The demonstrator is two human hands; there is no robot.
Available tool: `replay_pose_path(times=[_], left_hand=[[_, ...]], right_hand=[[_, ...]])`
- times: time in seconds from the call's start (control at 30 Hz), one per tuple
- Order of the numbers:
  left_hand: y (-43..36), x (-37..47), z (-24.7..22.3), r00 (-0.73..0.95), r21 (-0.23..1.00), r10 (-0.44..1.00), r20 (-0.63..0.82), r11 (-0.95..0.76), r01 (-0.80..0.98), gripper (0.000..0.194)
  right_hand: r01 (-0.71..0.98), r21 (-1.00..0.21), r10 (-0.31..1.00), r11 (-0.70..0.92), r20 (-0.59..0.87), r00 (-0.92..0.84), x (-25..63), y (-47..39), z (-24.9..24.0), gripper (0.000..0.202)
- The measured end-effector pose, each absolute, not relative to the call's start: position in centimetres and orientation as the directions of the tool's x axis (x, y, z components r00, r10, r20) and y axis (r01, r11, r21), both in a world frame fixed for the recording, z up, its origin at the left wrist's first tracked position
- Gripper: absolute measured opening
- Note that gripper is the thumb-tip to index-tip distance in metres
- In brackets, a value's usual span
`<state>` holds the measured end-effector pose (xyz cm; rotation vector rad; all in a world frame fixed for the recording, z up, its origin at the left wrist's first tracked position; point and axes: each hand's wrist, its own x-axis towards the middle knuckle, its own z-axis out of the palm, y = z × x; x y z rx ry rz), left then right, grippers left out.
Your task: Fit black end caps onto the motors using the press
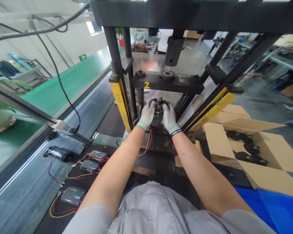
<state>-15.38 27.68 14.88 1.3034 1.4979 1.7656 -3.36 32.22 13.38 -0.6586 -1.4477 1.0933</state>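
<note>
The gloved left hand [148,113] and right hand [169,116] close around opposite sides of a black motor part [158,113], upright beneath the press plate [167,81], with loose motors [90,165] on the near left and an open cardboard box [251,149] to the right.

- Looks bright overall, lit coolly and diffusely, and turns whitest at the window [95,28], beyond the far left corner of the bench [158,159].
- Gleams softly along the green surface [101,57], and flares orange on the clear panel [150,65] by the bench's far edge.
- Catches pale highlights on the silver motors [90,165] near the bench's left edge.
- Sinks into shadow along the near edge — dark enough to hide detail.
- Stays fairly clear around the black motor [157,115].
- Softens beyond the right edge, blurring the shelving [285,63] — stretched and slanted toward the outer borders.
</note>
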Motion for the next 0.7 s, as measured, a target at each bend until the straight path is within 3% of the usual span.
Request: replay_pose_path(times=[0.43, 0.7], left_hand=[[28.0, -15.4, 14.4, -0.368, 0.888, 0.816, 0.447, -0.353, 0.295, 0.041], [27.7, -14.8, 14.1, -0.368, 0.882, 0.804, 0.468, -0.399, 0.25, 0.037]], right_hand=[[-0.034, -0.829, 0.809, 0.558, 0.553, -0.201, -3.1, 32.1, 12.5, 0.034], [0.03, -0.764, 0.751, 0.645, 0.625, -0.213, -3.1, 31.6, 11.9, 0.034]])
